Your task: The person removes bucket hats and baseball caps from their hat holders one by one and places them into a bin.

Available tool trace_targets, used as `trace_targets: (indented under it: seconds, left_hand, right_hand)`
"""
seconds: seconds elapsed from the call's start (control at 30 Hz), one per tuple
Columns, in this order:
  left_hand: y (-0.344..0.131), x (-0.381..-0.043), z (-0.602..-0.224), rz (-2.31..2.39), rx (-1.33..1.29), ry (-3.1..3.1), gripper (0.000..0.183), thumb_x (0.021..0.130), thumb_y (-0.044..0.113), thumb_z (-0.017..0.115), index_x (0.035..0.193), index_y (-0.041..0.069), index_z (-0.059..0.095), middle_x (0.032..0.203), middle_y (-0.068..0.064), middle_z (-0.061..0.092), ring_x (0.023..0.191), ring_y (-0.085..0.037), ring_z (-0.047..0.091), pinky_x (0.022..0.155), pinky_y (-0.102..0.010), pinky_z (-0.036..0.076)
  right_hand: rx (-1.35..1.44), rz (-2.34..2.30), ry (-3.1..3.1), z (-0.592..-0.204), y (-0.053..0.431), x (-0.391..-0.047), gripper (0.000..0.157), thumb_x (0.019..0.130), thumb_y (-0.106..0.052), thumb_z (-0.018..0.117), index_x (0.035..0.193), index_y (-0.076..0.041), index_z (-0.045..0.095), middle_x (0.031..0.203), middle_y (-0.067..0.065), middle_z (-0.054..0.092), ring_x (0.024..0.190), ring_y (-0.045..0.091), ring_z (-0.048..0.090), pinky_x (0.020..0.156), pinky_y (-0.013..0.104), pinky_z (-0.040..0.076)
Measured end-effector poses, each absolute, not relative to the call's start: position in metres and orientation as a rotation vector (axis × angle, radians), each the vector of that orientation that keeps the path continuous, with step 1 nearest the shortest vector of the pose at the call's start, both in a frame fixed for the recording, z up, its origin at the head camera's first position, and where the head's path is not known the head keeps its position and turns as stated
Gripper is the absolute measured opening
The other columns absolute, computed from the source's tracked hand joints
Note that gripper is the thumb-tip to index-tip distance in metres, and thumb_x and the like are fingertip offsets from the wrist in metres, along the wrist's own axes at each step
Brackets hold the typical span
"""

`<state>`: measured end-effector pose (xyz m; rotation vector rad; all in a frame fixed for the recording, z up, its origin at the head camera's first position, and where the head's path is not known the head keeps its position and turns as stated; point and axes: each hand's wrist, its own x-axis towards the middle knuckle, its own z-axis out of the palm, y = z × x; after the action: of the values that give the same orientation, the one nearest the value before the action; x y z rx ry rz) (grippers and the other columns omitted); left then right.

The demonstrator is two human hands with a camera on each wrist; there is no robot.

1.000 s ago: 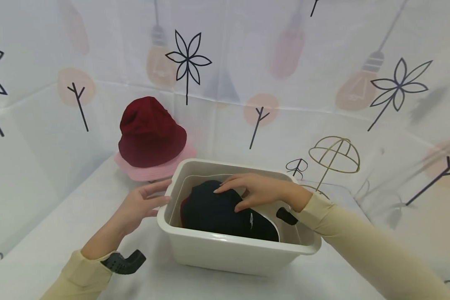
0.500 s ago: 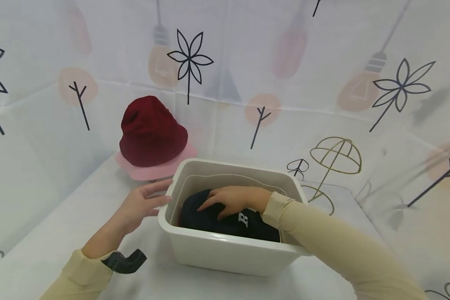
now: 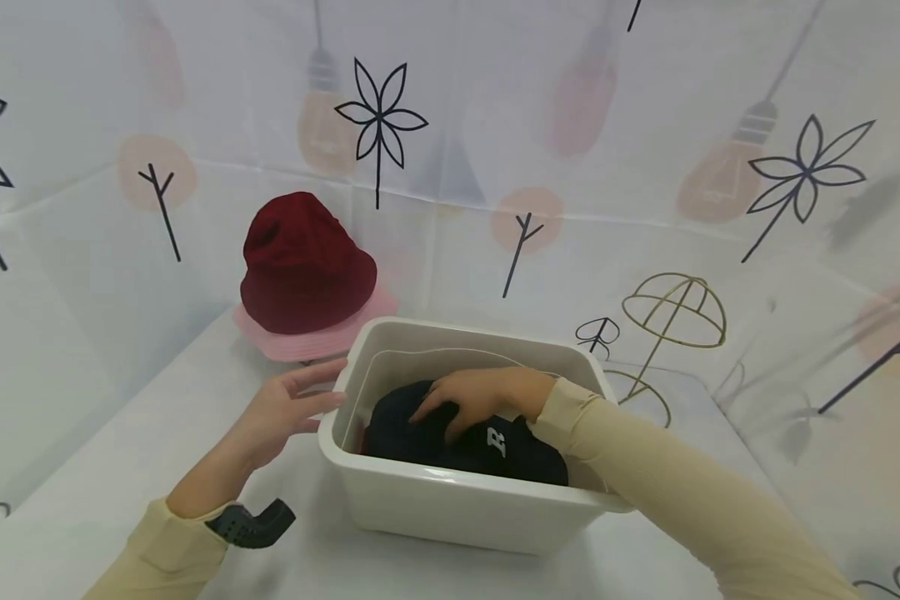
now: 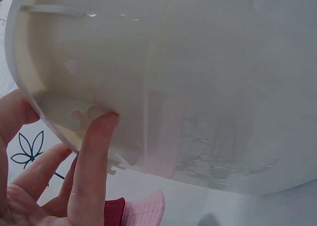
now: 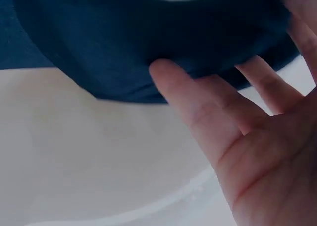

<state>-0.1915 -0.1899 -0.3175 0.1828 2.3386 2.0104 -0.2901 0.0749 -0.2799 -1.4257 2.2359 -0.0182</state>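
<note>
A white plastic bin (image 3: 450, 512) stands on the table with a dark navy baseball cap (image 3: 399, 427) inside, marked with a white letter R. My right hand (image 3: 471, 398) reaches down into the bin and pinches the cap's crown, thumb on one face and fingers behind the cloth in the right wrist view. A bit of red shows under the cap's left side. My left hand (image 3: 273, 418) touches the bin's left end with extended fingers; in the left wrist view the thumb (image 4: 94, 156) lies against the outer wall and fingertips meet the rim.
Behind the left hand, a burgundy bucket hat (image 3: 307, 271) sits on a pink hat (image 3: 315, 343). A white patterned cloth (image 3: 450, 125) hangs behind the table (image 3: 292, 558). A dark camera mount (image 3: 251, 525) is on the left wrist.
My right hand went down and left into the bin onto the cap, and the R came into view. Lately hand and cap have shifted slightly right. The left hand stays put.
</note>
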Motion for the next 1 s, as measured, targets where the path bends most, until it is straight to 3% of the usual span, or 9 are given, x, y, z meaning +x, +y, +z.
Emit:
trace_targets:
  seconds: [0.23,0.7,0.87,1.0]
  left_hand:
    - [-0.189,-0.190,-0.316,1.998,0.170,2.358,0.063,0.085,0.023,0.069,0.139,0.008,0.043,0.138,-0.017,0.043,0.124,-0.038,0.043,0.084,-0.049,0.048]
    - [-0.187,-0.189,-0.317,2.005,0.180,2.385,0.064,0.085,0.024,0.070,0.140,0.006,0.042,0.139,-0.017,0.043,0.123,-0.038,0.044,0.084,-0.048,0.048]
    - [-0.186,-0.190,-0.318,2.015,0.184,2.382,0.064,0.085,0.024,0.070,0.139,0.006,0.043,0.138,-0.018,0.043,0.122,-0.038,0.044,0.083,-0.048,0.048]
    - [-0.186,-0.189,-0.317,2.012,0.188,2.384,0.063,0.085,0.024,0.069,0.139,0.006,0.043,0.139,-0.017,0.043,0.122,-0.038,0.044,0.083,-0.049,0.048]
  right_hand:
    - [-1.356,-0.375,2.336,-0.248,0.101,-0.284,0.046,0.087,-0.017,0.066,0.131,-0.010,0.054,0.133,0.005,0.050,0.122,0.027,0.046,0.100,0.039,0.038]
    - [-1.287,-0.835,2.548,-0.214,0.139,-0.247,0.045,0.087,-0.021,0.067,0.130,-0.014,0.055,0.129,0.003,0.054,0.114,0.023,0.054,0.087,0.035,0.049]
    - [-1.233,-0.948,2.607,-0.205,0.150,-0.225,0.045,0.085,-0.024,0.069,0.128,-0.019,0.056,0.128,-0.005,0.054,0.114,0.017,0.053,0.086,0.032,0.049]
    - [-1.112,-1.090,2.644,-0.201,0.161,-0.211,0.044,0.084,-0.023,0.071,0.125,-0.022,0.057,0.125,-0.005,0.056,0.111,0.016,0.056,0.085,0.032,0.049]
